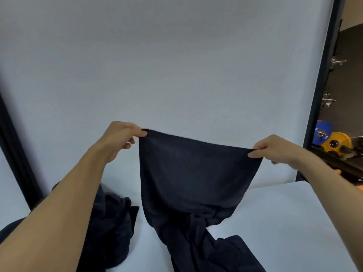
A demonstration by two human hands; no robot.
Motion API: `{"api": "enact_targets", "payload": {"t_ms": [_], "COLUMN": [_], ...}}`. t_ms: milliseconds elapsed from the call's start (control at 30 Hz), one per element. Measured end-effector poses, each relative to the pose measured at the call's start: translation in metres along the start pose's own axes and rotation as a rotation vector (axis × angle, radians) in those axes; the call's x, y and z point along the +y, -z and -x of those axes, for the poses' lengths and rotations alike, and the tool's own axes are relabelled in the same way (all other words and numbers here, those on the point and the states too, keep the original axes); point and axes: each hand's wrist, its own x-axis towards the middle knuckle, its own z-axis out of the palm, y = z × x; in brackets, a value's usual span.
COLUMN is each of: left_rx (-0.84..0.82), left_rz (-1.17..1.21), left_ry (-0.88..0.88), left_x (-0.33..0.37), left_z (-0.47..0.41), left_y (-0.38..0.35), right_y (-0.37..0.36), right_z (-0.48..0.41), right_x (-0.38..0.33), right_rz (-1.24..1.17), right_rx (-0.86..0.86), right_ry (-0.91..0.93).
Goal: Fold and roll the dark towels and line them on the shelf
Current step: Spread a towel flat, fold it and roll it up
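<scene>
A dark navy towel (192, 173) hangs stretched in the air above the white surface (284, 222). My left hand (119, 138) pinches its upper left corner and my right hand (275, 149) pinches its upper right corner, so the top edge runs taut between them. The towel's lower end bunches and trails onto the surface near the bottom of the view. A second dark towel (110, 228) lies crumpled on the surface at the left, partly hidden under my left forearm.
A white wall (167, 65) rises straight ahead behind the surface. A dark frame post (322, 95) stands at the right, with a rack of blue and yellow weight plates (334, 140) beyond it. Another dark post (17, 158) runs down the left side.
</scene>
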Motion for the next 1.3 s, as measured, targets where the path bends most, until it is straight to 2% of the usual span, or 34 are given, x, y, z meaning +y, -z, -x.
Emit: {"api": "enact_targets", "payload": {"t_ms": [67, 100, 133, 200, 267, 333, 433, 567, 667, 800, 933, 1100, 1200, 1300], "left_rx": [0.071, 0.102, 0.12, 0.134, 0.183, 0.263, 0.337, 0.361, 0.36, 0.373, 0.425, 0.508, 0.568, 0.527], "left_rz": [-0.169, -0.187, -0.149, 0.062, 0.249, 0.345, 0.407, 0.451, 0.447, 0.428, 0.37, 0.309, 0.279, 0.284], "left_ry": [0.065, 0.103, 0.135, 0.16, 0.069, -0.088, -0.287, -0.498, -0.586, -0.592, -0.562, -0.5, -0.448, -0.323], "left_x": [-0.01, -0.014, -0.015, -0.006, 0.017, 0.051, 0.118, 0.2, 0.233, 0.229, 0.196, 0.137, 0.103, 0.066], "left_z": [-0.006, -0.009, -0.013, -0.024, -0.042, -0.058, -0.063, -0.033, 0.011, 0.083, 0.161, 0.24, 0.268, 0.276], "left_y": [-0.005, -0.011, -0.017, -0.029, -0.035, -0.03, -0.007, 0.034, 0.056, 0.069, 0.069, 0.053, 0.038, 0.022], "right_y": [-0.007, -0.012, -0.015, -0.014, 0.001, 0.028, 0.08, 0.14, 0.162, 0.154, 0.117, 0.073, 0.052, 0.031], "right_z": [-0.014, -0.021, -0.03, -0.05, -0.071, -0.088, -0.088, -0.047, 0.002, 0.082, 0.161, 0.236, 0.265, 0.274], "right_x": [0.0, -0.002, -0.007, -0.027, -0.059, -0.097, -0.156, -0.213, -0.232, -0.224, -0.195, -0.142, -0.112, -0.092], "right_rz": [0.236, 0.249, 0.171, -0.236, -0.629, -0.835, -1.038, -1.192, -1.21, -1.156, -1.038, -0.762, -0.679, -0.71], "right_rx": [0.097, 0.144, 0.178, 0.223, 0.265, 0.318, 0.407, 0.439, 0.474, 0.544, 0.611, 0.726, 0.697, 0.602], "right_ry": [-0.056, -0.071, -0.073, -0.042, 0.048, 0.212, 0.464, 0.717, 0.831, 0.822, 0.703, 0.548, 0.483, 0.408]}}
